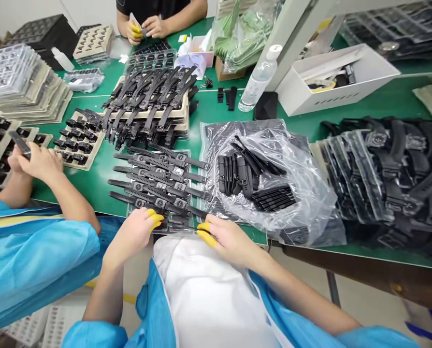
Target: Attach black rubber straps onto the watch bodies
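Face-down smartwatches (160,204) with black straps lie in slanting rows on a clear tray (129,209) before me. At the tray's near left edge, my left hand (133,235) is closed, yellow covers on its fingertips; what they grip is hidden. My right hand (230,240), also with yellow fingertip covers, pinches the end of a black watch strap (189,227) at the near right edge. That strap runs low across the tray between my hands. To the right, loose black straps (245,176) lie in an open clear plastic bag (310,198).
Stacked trays of watches (147,104) stand behind my tray; more watches (393,169) fill trays at right. A water bottle (259,79) and white box (341,87) stand at the back. Co-workers' hands (44,162) work at left, and others (147,28) across the table.
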`<state>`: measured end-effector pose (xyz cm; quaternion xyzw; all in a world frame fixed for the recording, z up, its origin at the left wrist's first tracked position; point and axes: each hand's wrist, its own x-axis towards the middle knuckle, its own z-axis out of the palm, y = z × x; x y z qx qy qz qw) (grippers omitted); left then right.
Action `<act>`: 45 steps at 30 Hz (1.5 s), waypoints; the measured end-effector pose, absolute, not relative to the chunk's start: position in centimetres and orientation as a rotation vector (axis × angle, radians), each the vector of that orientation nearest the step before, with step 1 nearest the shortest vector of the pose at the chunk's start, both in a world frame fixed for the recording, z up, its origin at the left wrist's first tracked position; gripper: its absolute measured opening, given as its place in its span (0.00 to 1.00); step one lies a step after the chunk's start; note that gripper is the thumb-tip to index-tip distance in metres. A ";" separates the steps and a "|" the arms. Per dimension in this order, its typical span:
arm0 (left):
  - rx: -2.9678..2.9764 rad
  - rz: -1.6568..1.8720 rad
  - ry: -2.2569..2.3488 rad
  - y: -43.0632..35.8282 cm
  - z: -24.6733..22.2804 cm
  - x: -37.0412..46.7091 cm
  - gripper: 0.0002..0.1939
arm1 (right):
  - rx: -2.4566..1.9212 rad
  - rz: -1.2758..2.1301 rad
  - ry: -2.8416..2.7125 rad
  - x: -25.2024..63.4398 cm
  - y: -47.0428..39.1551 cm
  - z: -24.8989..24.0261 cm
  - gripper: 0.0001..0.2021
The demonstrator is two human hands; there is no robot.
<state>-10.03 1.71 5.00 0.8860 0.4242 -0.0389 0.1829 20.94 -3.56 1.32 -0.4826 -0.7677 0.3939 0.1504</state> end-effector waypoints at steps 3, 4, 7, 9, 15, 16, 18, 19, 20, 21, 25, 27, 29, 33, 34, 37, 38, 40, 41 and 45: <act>2.494 -0.193 1.149 2.6 4.6 -9.4 0.15 | -1.510 1.052 -2.286 20.2 -4.0 0.5 0.10; 2.498 -0.211 1.120 2.8 4.3 -9.0 0.15 | -1.562 1.025 -2.318 19.9 -4.1 0.3 0.09; 2.554 -0.165 1.077 3.4 3.5 -8.0 0.15 | -1.649 0.948 -2.428 19.6 -4.4 0.2 0.08; 2.602 -0.013 1.132 3.5 2.9 -8.0 0.12 | -1.639 0.891 -2.464 19.9 -4.6 0.7 0.09; 2.713 0.310 1.386 1.7 1.8 -11.2 0.07 | -1.679 0.606 -2.174 24.2 -1.9 3.5 0.15; 2.748 0.241 1.383 1.2 1.7 -11.6 0.08 | -1.770 0.520 -2.066 25.2 -0.7 3.7 0.15; 2.819 0.019 1.383 0.1 1.6 -11.7 0.09 | -2.003 0.358 -1.894 26.9 1.9 3.7 0.14; 2.845 -0.107 1.399 -0.4 1.7 -11.5 0.10 | -2.113 0.314 -1.847 27.4 3.2 3.6 0.13; 2.865 -0.218 1.424 -0.8 1.7 -11.0 0.11 | -2.212 0.294 -1.814 27.7 4.3 3.3 0.13; 2.879 -0.304 1.455 -1.1 1.9 -10.4 0.11 | -2.291 0.285 -1.791 27.8 5.2 3.1 0.12; 2.909 -0.385 1.509 -1.2 2.3 -8.1 0.11 | -2.423 0.274 -1.775 26.8 6.7 2.0 0.10; 2.887 -0.336 1.522 -0.9 2.2 -7.8 0.12 | -2.429 0.296 -1.765 26.4 6.5 1.6 0.09; 2.848 -0.291 1.509 -0.5 1.8 -8.2 0.11 | -2.383 0.363 -1.698 26.6 6.3 1.2 0.08; 2.764 -0.230 1.414 0.3 1.2 -10.5 0.12 | -2.068 0.746 -1.404 28.5 5.9 0.9 0.08; 2.743 -0.173 1.364 0.5 1.2 -11.1 0.11 | -1.956 0.884 -1.296 29.0 5.6 1.0 0.09; 2.636 0.134 1.211 0.9 1.9 -12.4 0.09 | -1.621 1.222 -0.937 29.7 4.3 2.2 0.09; 2.568 0.240 1.199 0.9 2.2 -12.4 0.11 | -1.525 1.291 -0.841 29.4 3.7 2.7 0.10; 2.387 0.407 1.247 0.8 2.6 -11.5 0.14 | -1.344 1.420 -0.727 28.0 2.3 3.7 0.12; 2.283 0.478 1.282 0.6 2.6 -10.7 0.15 | -1.251 1.502 -0.714 26.8 1.6 4.0 0.13; 1.924 0.688 1.267 0.0 1.6 -6.0 0.14 | -0.873 1.944 -0.813 21.0 -1.5 4.3 0.17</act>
